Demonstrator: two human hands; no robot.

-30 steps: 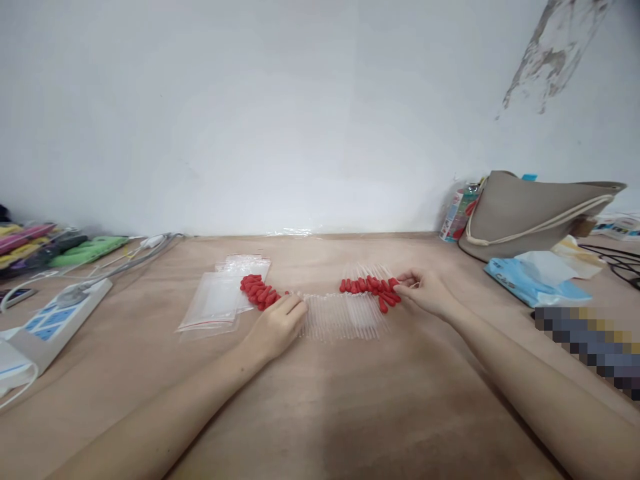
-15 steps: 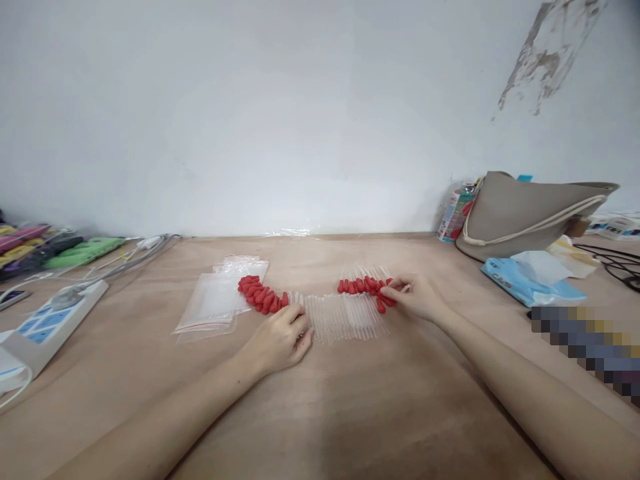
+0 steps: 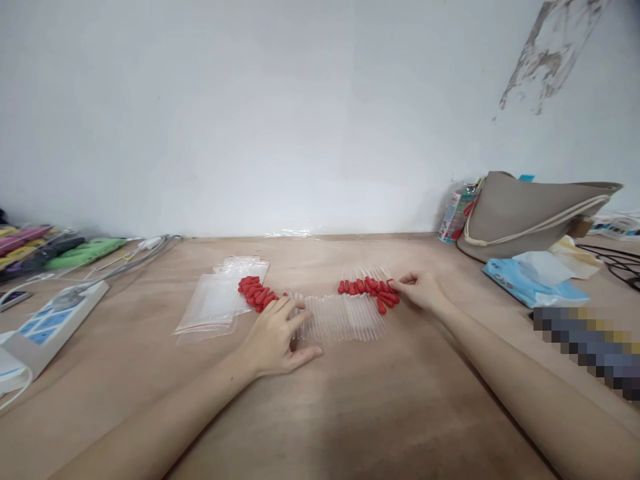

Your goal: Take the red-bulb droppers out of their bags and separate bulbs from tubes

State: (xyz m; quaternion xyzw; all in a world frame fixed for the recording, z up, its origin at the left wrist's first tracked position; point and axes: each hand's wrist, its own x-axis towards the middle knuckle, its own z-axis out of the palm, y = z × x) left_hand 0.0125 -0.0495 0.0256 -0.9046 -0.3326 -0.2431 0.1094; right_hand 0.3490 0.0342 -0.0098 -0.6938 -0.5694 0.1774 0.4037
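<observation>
My left hand (image 3: 277, 337) lies over the left end of a row of clear thin tubes (image 3: 343, 319), thumb and fingers apart. Left of it, a heap of red rubber bulbs (image 3: 256, 295) lies partly on clear zip bags (image 3: 205, 303); the hand covers some of the bulbs. At the right end of a second cluster, my right hand (image 3: 417, 290) pinches a red rubber bulb (image 3: 391, 285) between its fingertips. The other red bulbs (image 3: 360, 287) there lie side by side, with clear tubes (image 3: 367, 272) pointing away behind them.
A white power strip (image 3: 60, 313) and cables are on the left, near green and yellow packages (image 3: 90, 251). To the right stand a bottle (image 3: 456, 213) and a grey bag (image 3: 530, 217), with a blue tissue pack (image 3: 530, 283) in front. A wall (image 3: 320, 120) closes the back.
My left hand has opened, its thumb and fingers spreading apart as it moved slightly left. My right hand has shifted slightly right and away, to the end of the red bulbs.
</observation>
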